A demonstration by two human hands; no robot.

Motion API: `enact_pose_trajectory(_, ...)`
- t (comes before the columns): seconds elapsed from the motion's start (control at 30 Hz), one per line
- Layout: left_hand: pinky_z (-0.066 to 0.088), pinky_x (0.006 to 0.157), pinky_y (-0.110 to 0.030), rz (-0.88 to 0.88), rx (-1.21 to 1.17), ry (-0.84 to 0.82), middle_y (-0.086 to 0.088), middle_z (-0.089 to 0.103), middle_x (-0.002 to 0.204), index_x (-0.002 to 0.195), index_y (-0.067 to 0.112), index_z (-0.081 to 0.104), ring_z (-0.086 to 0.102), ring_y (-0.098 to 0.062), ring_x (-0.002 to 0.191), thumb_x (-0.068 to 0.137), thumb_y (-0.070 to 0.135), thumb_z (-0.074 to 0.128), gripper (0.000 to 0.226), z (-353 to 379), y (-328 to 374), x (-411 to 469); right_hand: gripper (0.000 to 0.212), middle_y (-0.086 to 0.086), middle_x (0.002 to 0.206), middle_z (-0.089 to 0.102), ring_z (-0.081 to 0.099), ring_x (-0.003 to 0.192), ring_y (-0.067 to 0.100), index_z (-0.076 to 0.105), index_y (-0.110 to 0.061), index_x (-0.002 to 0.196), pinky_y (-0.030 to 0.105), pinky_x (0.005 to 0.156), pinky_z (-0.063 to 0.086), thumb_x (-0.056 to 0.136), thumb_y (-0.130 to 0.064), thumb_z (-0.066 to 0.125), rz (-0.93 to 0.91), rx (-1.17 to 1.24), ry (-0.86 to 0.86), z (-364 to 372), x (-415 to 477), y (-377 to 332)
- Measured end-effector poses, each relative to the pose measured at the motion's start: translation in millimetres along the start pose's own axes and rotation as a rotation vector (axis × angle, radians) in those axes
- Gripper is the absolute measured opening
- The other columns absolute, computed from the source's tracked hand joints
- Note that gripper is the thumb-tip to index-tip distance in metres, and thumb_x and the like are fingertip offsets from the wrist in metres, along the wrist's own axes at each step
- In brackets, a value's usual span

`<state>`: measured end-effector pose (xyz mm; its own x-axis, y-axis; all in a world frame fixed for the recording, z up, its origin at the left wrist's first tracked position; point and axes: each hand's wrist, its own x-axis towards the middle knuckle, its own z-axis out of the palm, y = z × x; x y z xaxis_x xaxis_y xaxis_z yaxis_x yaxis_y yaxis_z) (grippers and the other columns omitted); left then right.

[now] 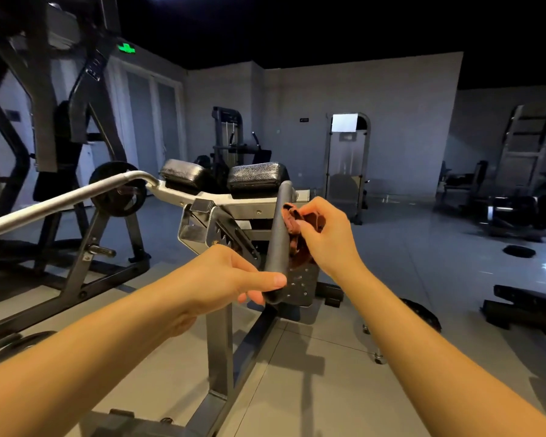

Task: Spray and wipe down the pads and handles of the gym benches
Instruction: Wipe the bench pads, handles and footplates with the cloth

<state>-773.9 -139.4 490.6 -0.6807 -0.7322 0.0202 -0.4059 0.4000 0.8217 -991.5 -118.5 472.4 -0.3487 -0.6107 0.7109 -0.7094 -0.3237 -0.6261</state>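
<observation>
My forearms (108, 351) enter from the lower corners and converge at centre frame. The bench (221, 342) fills the middle, with its two black pads (255, 175) at upper centre. Its dark handle (279, 241) slants down toward me. My left hand (230, 279) wraps thumb and curled fingers round the handle's lower end. My right hand (325, 234) pinches a bunched red-brown cloth (298, 230) against the handle's upper right side. Step in hand, by my judgement: wiping the handle. The next move calls for drawing the cloth down its length, then shifting my left hand to expose the covered end.
</observation>
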Motion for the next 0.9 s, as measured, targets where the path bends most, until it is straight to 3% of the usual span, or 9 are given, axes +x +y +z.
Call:
enact_pose_trajectory(0.07, 0.043, 0.071, -0.025, -0.002, 0.012, 0.001, 0.009, 0.072, 0.074, 0.075, 0.022, 0.084, 0.059, -0.006, 0.079, 0.078, 0.058, 0.074, 0.038, 0.0, 1.4, -0.7, 0.009, -0.004, 0.088, 0.067, 0.065, 0.079, 0.006, 0.066, -0.015, 0.09, 0.018, 0.065, 0.053, 0.095, -0.008, 0.069, 0.006, 0.09, 0.033, 2.1, -22.4, -6.7)
enact_pose_trajectory(0.2, 0.042, 0.07, -0.026, -0.025, 0.024, 0.016, 0.012, 0.069, 0.066, 0.076, 0.021, 0.083, 0.058, -0.005, 0.074, 0.075, 0.06, 0.075, 0.04, 0.0, -1.1, -0.1, 0.009, -0.003, 0.092, 0.07, 0.069, 0.089, 0.015, 0.07, -0.013, 0.095, 0.021, 0.077, 0.055, 0.094, -0.004, 0.069, -0.102, 0.152, -0.009, -3.9, -78.6, -20.3)
enact_pose_trajectory(0.27, 0.042, 0.071, -0.026, -0.038, 0.032, 0.015, 0.01, 0.067, 0.067, 0.076, 0.02, 0.083, 0.057, -0.008, 0.075, 0.074, 0.062, 0.076, 0.042, -0.6, -2.3, 0.4, 0.01, -0.001, 0.088, 0.07, 0.07, 0.08, 0.013, 0.068, -0.013, 0.091, 0.02, 0.072, 0.055, 0.093, -0.003, 0.069, -0.067, 0.143, -0.004, -4.4, -56.5, -21.9)
enact_pose_trajectory(0.33, 0.044, 0.074, -0.028, -0.047, 0.041, 0.007, 0.002, 0.066, 0.074, 0.076, 0.02, 0.083, 0.057, -0.012, 0.078, 0.071, 0.066, 0.076, 0.046, -1.9, -2.4, 0.8, 0.012, 0.001, 0.086, 0.069, 0.071, 0.073, 0.015, 0.066, -0.015, 0.087, 0.028, 0.07, 0.057, 0.092, -0.005, 0.07, 0.015, 0.135, 0.003, 0.7, -11.3, -10.7)
enact_pose_trajectory(0.43, 0.042, 0.074, -0.031, -0.069, 0.045, -0.013, 0.003, 0.065, 0.073, 0.075, 0.02, 0.082, 0.054, -0.014, 0.079, 0.067, 0.067, 0.076, 0.047, -3.3, 0.9, 1.1, 0.012, -0.004, 0.092, 0.067, 0.066, 0.087, 0.015, 0.065, -0.021, 0.088, 0.042, 0.084, 0.058, 0.094, -0.011, 0.069, 0.085, 0.029, 0.053, 8.8, 47.6, 12.7)
enact_pose_trajectory(0.53, 0.04, 0.072, -0.03, -0.071, 0.031, -0.036, 0.009, 0.067, 0.066, 0.074, 0.021, 0.082, 0.052, -0.013, 0.077, 0.066, 0.064, 0.076, 0.045, -4.6, 2.1, 2.2, 0.012, -0.003, 0.094, 0.067, 0.064, 0.086, 0.011, 0.064, -0.022, 0.089, 0.032, 0.079, 0.057, 0.096, -0.012, 0.066, 0.121, 0.071, 0.076, 12.5, 27.5, 8.2)
enact_pose_trajectory(0.67, 0.039, 0.074, -0.032, -0.053, 0.033, -0.079, -0.004, 0.068, 0.082, 0.077, 0.02, 0.082, 0.051, -0.018, 0.081, 0.06, 0.072, 0.08, 0.054, -6.3, -2.3, 7.1, 0.01, -0.004, 0.088, 0.07, 0.067, 0.08, 0.01, 0.069, -0.017, 0.09, 0.018, 0.071, 0.054, 0.095, -0.008, 0.068, -0.011, 0.115, 0.012, 0.7, -36.4, -5.5)
enact_pose_trajectory(0.73, 0.041, 0.075, -0.032, -0.048, 0.054, -0.092, -0.004, 0.071, 0.083, 0.076, 0.021, 0.082, 0.054, -0.016, 0.082, 0.063, 0.07, 0.08, 0.05, -7.7, -2.3, 10.5, 0.009, -0.003, 0.09, 0.07, 0.069, 0.078, 0.012, 0.071, -0.016, 0.092, 0.018, 0.069, 0.054, 0.094, -0.007, 0.069, -0.029, 0.066, -0.013, -1.0, -16.8, -3.5)
enact_pose_trajectory(0.9, 0.043, 0.078, -0.03, -0.039, 0.098, -0.147, 0.007, 0.074, 0.077, 0.075, 0.023, 0.082, 0.058, -0.011, 0.083, 0.06, 0.068, 0.073, 0.048, -12.5, -1.1, 17.1, 0.02, -0.009, 0.087, 0.067, 0.061, 0.071, -0.004, 0.074, -0.021, 0.099, 0.01, 0.072, 0.05, 0.094, -0.006, 0.063, -0.029, -0.216, -0.045, 13.5, 95.8, 8.3)
